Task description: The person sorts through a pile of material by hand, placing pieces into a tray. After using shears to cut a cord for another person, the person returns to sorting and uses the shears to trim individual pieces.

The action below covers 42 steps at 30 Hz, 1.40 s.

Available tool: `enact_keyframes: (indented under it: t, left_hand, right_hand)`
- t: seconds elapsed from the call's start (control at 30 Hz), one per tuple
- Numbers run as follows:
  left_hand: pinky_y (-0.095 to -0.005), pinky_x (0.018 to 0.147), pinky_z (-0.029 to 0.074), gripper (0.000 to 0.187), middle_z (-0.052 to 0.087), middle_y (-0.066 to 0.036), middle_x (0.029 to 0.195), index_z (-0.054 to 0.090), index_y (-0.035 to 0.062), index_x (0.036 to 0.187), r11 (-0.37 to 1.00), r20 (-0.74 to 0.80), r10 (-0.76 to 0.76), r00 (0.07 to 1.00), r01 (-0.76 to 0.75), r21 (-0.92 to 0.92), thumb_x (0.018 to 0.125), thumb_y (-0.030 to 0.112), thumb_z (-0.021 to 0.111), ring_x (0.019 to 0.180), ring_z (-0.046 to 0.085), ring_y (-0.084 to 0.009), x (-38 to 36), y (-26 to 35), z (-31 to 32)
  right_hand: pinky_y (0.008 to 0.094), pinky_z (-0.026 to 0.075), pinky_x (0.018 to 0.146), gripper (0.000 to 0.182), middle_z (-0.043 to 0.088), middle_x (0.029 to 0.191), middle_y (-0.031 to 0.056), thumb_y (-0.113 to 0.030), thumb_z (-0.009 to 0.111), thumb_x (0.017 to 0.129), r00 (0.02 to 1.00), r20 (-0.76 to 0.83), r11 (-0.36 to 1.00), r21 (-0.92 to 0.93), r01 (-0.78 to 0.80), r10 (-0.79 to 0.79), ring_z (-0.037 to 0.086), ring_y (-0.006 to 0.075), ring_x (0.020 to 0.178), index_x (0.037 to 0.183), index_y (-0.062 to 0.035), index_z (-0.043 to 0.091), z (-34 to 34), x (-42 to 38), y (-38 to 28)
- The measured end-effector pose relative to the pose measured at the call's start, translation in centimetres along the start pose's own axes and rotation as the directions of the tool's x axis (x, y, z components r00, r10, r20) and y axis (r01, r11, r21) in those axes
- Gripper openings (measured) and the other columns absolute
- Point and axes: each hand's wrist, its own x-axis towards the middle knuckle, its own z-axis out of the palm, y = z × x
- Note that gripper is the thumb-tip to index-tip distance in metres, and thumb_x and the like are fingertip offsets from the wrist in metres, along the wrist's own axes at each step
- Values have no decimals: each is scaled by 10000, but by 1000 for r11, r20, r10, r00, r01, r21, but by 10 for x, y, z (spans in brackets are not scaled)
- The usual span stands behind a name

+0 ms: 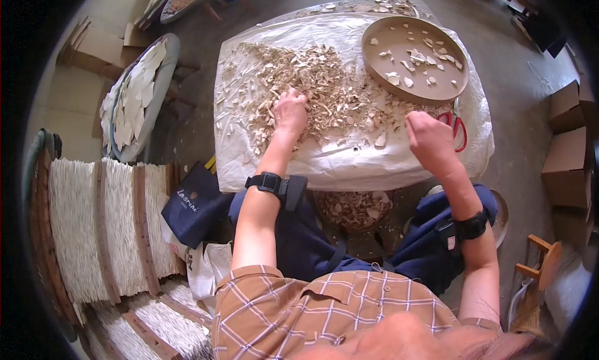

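Observation:
A heap of pale, dry broken pieces (324, 79) spreads over a white cloth (349, 166) on the table. My left hand (291, 112) rests on the left part of this heap, its fingers bent down among the pieces; what they hold, if anything, is hidden. Over the heap's right edge is my right hand (429, 138), closed, with a small bit at its fingertips too small to name. Just beyond it sits a round brown tray (399, 57) with scattered flat pale pieces. Red-handled scissors (460, 135) lie on the cloth beside my right hand.
Below the table edge, a round container of pieces (354, 209) stands between my knees. A dark blue bag (196, 204) and racks of packed white sheets (78, 229) are at the left. Cardboard boxes (564, 166) and a wooden stool (543, 260) stand at the right.

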Motion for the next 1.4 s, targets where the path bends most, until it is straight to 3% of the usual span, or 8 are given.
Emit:
enact_keyframes:
  t: [0.3, 0.4, 0.47, 0.6, 0.83, 0.97, 1.23, 1.4]
  left_hand:
    - [-348, 687, 444, 114, 592, -50, 827, 641, 102, 735, 999, 0, 19, 1000, -19, -50, 717, 204, 594, 788, 557, -228, 8, 4, -32]
    - [-300, 584, 461, 162, 600, -65, 725, 641, 68, 777, 779, 221, -53, 974, 179, -601, 763, 225, 601, 622, 573, -184, 11, 18, -50]
    - [-234, 570, 449, 161, 604, -59, 716, 638, 26, 832, 622, 314, 51, 948, 216, -753, 743, 160, 631, 628, 557, -110, 11, 43, -61]
    - [-233, 568, 448, 182, 599, -57, 690, 639, 20, 808, 618, 297, 187, 936, 123, -776, 725, 181, 658, 604, 550, -112, 6, 78, -61]
    - [-232, 565, 463, 210, 611, -61, 681, 652, 36, 785, 659, 334, 176, 926, 141, -739, 716, 233, 674, 609, 566, -112, 21, 73, -77]
    - [-293, 637, 478, 211, 623, -78, 757, 653, 73, 817, 797, 379, 36, 925, 203, -570, 741, 269, 630, 683, 594, -176, 30, 24, -72]
    - [-350, 843, 419, 325, 507, -101, 1116, 558, 106, 1047, 962, 112, -91, 990, 116, -245, 738, 194, 606, 1008, 498, -257, 20, -3, -23]
    - [-379, 929, 352, 575, 395, -109, 1252, 451, 136, 1188, 978, 293, -115, 949, 161, -137, 666, 210, 682, 1129, 392, -279, 25, 9, -24]
  right_hand:
    - [383, 462, 624, 147, 586, 756, 129, -172, 488, 778, 990, 138, 959, 280, -55, 16, 583, 275, 645, 823, -48, 553, 39, 18, -2]
    - [333, 476, 556, 223, 584, 757, 114, -217, 487, 813, 968, 250, 776, 611, -156, -3, 586, 219, 619, 895, -18, 545, 45, 30, -13]
    - [262, 472, 476, 305, 564, 762, 95, -272, 463, 854, 827, 552, 171, 809, -562, 105, 568, 150, 583, 959, 10, 519, 41, 34, -25]
    - [224, 460, 438, 285, 546, 744, 65, -254, 461, 869, 751, 658, -268, 732, -626, 44, 538, 105, 549, 963, 11, 510, 48, 42, -31]
    - [195, 443, 452, 188, 549, 668, 42, -179, 475, 858, 706, 706, -314, 683, -660, 53, 526, 89, 562, 891, -7, 545, 59, 42, -14]
    - [225, 503, 634, 239, 574, 885, 146, -126, 410, 871, 781, 529, -674, 712, -196, 331, 587, 163, 774, 1057, 21, 435, 34, 69, 30]
    - [260, 505, 664, 295, 560, 940, 160, -97, 404, 853, 760, 497, -536, 811, -235, 419, 583, 171, 768, 1125, 14, 380, 36, 47, 35]
    - [223, 472, 548, 255, 581, 826, 69, -89, 423, 843, 768, 529, -447, 821, -355, 360, 536, 93, 599, 1082, -5, 450, 34, 40, 38]
